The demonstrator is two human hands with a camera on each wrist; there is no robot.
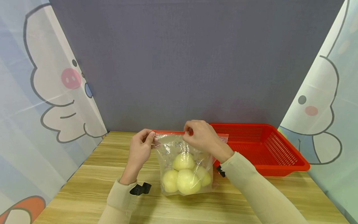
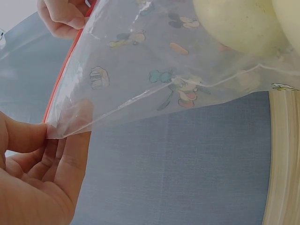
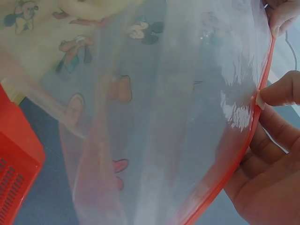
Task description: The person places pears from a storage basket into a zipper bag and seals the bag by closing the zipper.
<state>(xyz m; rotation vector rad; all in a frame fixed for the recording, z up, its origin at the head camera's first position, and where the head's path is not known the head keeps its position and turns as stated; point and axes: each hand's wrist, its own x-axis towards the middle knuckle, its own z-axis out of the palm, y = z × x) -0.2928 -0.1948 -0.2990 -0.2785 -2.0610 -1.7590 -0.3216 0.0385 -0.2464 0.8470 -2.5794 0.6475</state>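
Observation:
A clear zip bag (image 1: pixel 173 149) with a red zip strip and printed cartoon figures hangs upright over the table. Several round, pale yellow-green pieces that look like fruit (image 1: pixel 188 182) lie at its bottom. At the bag's upper left corner, my left hand (image 1: pixel 140 148) pinches the edge between thumb and fingers; the left wrist view shows its fingertips behind the film. My right hand (image 1: pixel 202 138) grips the red strip right of the middle. Seen from the right wrist, the thumb of that right hand (image 3: pixel 272 164) presses the strip against the fingers.
A red plastic basket (image 1: pixel 279 172) with slotted walls stands on the right, partly behind the bag and right forearm. The wooden table (image 1: pixel 92 183) ends at a grey backdrop (image 1: pixel 167 62). Cartoon-printed curtains (image 1: pixel 16 130) flank both sides.

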